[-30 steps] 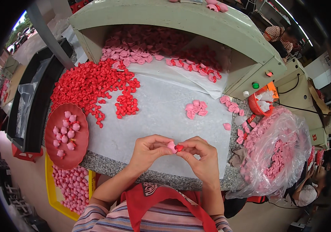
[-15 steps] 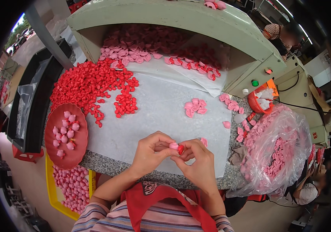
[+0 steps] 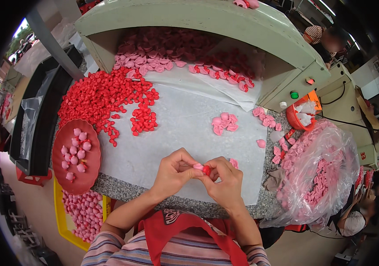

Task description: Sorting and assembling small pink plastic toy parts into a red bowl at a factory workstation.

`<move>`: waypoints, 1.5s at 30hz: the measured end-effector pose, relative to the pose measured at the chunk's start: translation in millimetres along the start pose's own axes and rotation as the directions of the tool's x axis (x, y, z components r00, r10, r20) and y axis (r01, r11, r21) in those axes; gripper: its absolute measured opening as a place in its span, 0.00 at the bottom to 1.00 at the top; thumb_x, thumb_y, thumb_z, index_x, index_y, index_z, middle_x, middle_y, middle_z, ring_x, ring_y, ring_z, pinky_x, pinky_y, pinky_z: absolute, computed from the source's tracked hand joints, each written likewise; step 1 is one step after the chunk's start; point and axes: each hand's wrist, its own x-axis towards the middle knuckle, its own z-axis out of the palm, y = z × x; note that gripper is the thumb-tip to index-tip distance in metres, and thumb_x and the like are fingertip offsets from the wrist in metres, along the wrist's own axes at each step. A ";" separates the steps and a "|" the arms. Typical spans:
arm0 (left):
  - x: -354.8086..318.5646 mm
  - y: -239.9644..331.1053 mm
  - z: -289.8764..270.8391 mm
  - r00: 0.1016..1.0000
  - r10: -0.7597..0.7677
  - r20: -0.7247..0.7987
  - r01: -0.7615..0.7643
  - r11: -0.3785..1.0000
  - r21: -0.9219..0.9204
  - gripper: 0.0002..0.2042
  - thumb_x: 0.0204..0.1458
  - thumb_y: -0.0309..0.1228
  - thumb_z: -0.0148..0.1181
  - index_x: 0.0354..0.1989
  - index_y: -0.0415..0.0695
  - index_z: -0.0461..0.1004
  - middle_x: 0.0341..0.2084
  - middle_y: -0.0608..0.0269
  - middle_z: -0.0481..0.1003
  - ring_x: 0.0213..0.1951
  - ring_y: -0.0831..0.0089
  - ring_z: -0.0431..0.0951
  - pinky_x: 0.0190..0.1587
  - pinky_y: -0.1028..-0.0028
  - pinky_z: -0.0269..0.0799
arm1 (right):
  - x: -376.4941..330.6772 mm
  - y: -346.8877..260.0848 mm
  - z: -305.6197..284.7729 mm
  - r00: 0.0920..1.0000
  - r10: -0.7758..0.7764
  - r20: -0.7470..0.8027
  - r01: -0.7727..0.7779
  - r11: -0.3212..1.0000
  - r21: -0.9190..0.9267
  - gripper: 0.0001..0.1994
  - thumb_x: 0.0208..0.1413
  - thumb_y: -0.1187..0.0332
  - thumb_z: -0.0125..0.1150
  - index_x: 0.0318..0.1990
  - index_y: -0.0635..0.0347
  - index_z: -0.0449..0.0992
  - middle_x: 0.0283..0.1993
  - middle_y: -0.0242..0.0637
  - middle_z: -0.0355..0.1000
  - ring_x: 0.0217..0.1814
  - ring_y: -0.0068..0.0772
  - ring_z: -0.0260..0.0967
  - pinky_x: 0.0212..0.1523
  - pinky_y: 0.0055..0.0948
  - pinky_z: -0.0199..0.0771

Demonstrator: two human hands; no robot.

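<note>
My hands have barely shifted over the last second: both stay at the near edge of the white sheet (image 3: 176, 133), fingertips still working together, so I judge the joining is still under way. My left hand (image 3: 172, 173) pinches the pale pink piece (image 3: 197, 166); my right hand (image 3: 225, 179) is clamped on the small red piece (image 3: 206, 170), pressed against it (glossy, rounded). The red pile (image 3: 101, 95) lies far left.

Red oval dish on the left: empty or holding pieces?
Holding pieces: about a dozen pink pieces lie on the red oval dish, much of it bare.
</note>
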 end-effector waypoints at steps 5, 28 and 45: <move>42.1 -8.0 10.7 0.998 -0.052 0.030 0.050 0.997 0.064 0.07 0.46 0.16 0.59 0.31 0.35 0.68 0.28 0.59 0.73 0.34 0.73 0.76 0.38 0.75 0.75 | 14.4 26.6 -9.0 0.994 0.053 -0.092 -0.059 0.996 -0.065 0.13 0.37 0.76 0.69 0.31 0.63 0.70 0.25 0.33 0.70 0.19 0.21 0.67 0.20 0.19 0.67; 104.1 89.0 -108.3 0.696 0.682 -0.224 -0.199 0.482 0.853 0.10 0.47 0.22 0.60 0.38 0.38 0.73 0.37 0.60 0.71 0.38 0.74 0.74 0.36 0.76 0.73 | 117.9 58.1 138.1 0.956 -0.204 0.211 0.233 0.964 -0.125 0.10 0.43 0.76 0.58 0.36 0.61 0.74 0.38 0.40 0.69 0.35 0.42 0.71 0.36 0.37 0.72; 37.3 -47.9 35.7 0.828 0.273 0.489 -0.558 0.328 0.762 0.13 0.42 0.20 0.58 0.39 0.41 0.73 0.39 0.57 0.70 0.38 0.62 0.72 0.38 0.70 0.72 | 25.9 82.3 -87.0 0.844 0.532 0.060 -0.395 0.543 0.741 0.11 0.55 0.71 0.53 0.45 0.63 0.69 0.35 0.43 0.73 0.29 0.28 0.71 0.29 0.22 0.71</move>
